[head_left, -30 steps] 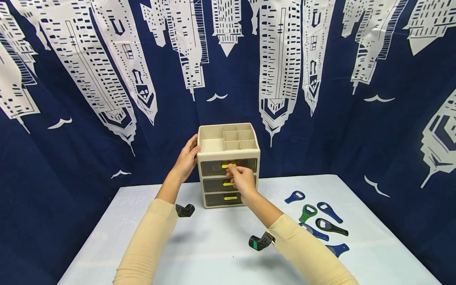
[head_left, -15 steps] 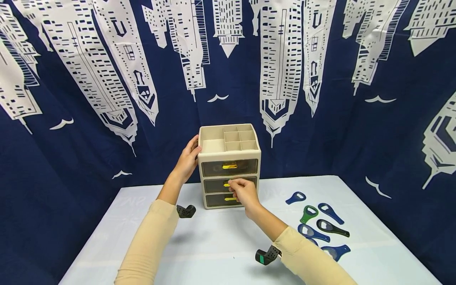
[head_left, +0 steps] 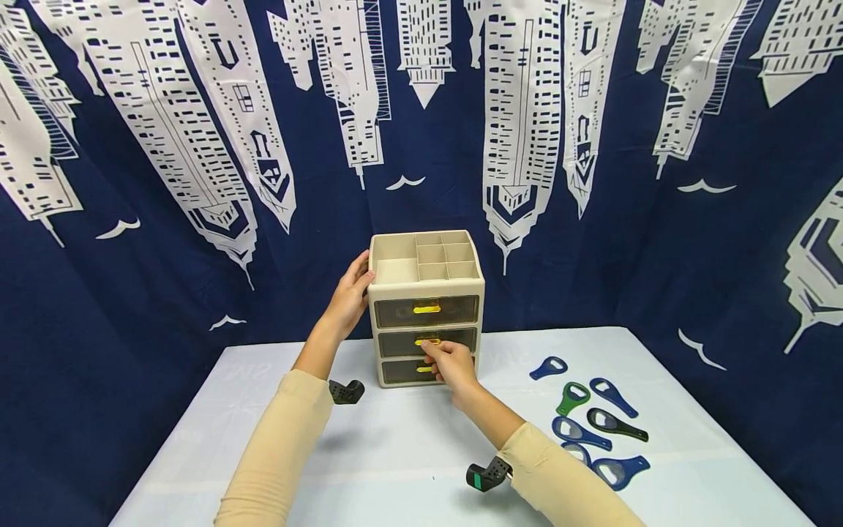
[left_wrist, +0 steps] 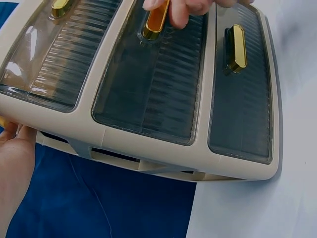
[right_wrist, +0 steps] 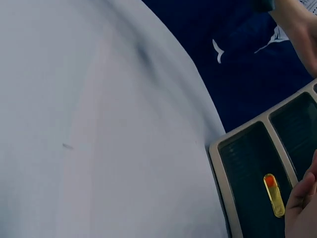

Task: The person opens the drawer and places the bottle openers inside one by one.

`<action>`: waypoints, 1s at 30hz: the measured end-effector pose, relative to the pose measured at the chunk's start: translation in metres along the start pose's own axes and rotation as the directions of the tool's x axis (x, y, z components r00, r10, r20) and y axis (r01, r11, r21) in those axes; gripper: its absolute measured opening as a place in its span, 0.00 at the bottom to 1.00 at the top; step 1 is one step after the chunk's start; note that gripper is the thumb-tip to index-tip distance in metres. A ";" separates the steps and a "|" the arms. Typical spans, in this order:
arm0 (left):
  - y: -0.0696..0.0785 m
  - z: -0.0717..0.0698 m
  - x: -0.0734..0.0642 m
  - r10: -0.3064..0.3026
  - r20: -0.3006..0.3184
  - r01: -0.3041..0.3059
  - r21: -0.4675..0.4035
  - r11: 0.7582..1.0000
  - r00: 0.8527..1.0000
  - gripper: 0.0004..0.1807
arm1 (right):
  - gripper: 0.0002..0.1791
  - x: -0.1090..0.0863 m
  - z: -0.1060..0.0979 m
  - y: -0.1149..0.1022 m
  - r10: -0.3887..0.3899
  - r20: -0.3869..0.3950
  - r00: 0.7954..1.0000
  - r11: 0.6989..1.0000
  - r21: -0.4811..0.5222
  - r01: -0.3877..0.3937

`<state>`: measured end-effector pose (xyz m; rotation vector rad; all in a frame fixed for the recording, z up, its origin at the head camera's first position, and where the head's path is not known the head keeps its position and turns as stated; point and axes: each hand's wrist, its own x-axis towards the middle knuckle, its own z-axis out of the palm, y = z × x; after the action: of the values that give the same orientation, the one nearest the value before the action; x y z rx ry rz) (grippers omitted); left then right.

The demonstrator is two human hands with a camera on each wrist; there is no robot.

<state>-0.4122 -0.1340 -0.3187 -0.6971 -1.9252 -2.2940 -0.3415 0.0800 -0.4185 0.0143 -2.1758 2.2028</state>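
Observation:
A cream desktop drawer organizer (head_left: 428, 289) with three smoky drawers and yellow handles stands at the back of the table. All its drawers are closed. My left hand (head_left: 349, 296) rests against the organizer's left side, thumb at the upper front edge; part of this hand (left_wrist: 15, 168) also shows beside the side wall in the left wrist view. My right hand (head_left: 451, 362) pinches the middle drawer's handle (left_wrist: 156, 22) with thumb and fingers. Below it is the bottom drawer's handle (right_wrist: 274, 195), in the right wrist view, and above it the top drawer's handle (head_left: 426, 309).
Several bottle openers lie on the right of the table, among them a green one (head_left: 573, 397), a black one (head_left: 615, 424) and a blue one (head_left: 548, 367). Sectioned compartments (head_left: 444, 255) form the organizer's top. A dark blue curtain (head_left: 316, 293) hangs behind the table.
My right hand has moved down from the top drawer's handle to the middle drawer's handle. My left hand has stayed at the organizer's side. The head view has shifted slightly.

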 end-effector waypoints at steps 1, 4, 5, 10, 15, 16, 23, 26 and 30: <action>0.000 0.000 0.000 0.000 0.002 0.000 -0.003 1.000 1.000 0.32 | 0.18 0.002 0.000 0.000 -0.007 -0.004 1.000 1.000 0.000 0.007; -0.001 -0.001 0.000 0.003 0.010 -0.003 -0.010 1.000 1.000 0.32 | 0.18 0.004 0.001 0.000 -0.020 -0.008 1.000 1.000 -0.002 0.020; -0.001 -0.001 0.000 0.004 0.010 -0.004 -0.012 1.000 1.000 0.32 | 0.18 0.005 0.001 0.000 -0.019 -0.009 1.000 1.000 0.004 0.019; 0.000 -0.001 0.000 0.010 0.012 -0.010 -0.014 1.000 1.000 0.32 | 0.17 0.006 0.001 -0.002 -0.006 0.000 1.000 0.999 0.036 0.006; 0.000 -0.001 0.001 0.003 0.005 -0.003 -0.005 1.000 1.000 0.32 | 0.16 0.004 0.001 -0.002 0.010 0.008 1.000 0.999 0.040 -0.010; -0.001 -0.002 0.001 0.002 0.005 -0.002 -0.002 1.000 1.000 0.32 | 0.16 0.003 0.001 -0.001 0.011 0.007 1.000 0.999 0.037 -0.011; -0.001 -0.002 0.002 0.015 0.011 -0.015 0.004 1.000 1.000 0.31 | 0.16 0.000 0.001 0.001 0.006 -0.011 1.000 1.000 0.030 -0.006; -0.001 -0.001 0.001 0.008 0.009 -0.008 0.011 1.000 1.000 0.31 | 0.16 -0.002 0.001 0.001 0.005 -0.014 1.000 0.999 0.033 -0.005; -0.001 -0.001 0.000 0.007 0.004 -0.007 0.021 1.000 1.000 0.31 | 0.16 -0.004 0.000 0.000 0.003 -0.010 1.000 0.999 0.036 -0.003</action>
<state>-0.4131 -0.1346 -0.3193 -0.7054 -1.9419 -2.2668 -0.3380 0.0801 -0.4191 0.0014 -2.1325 2.2380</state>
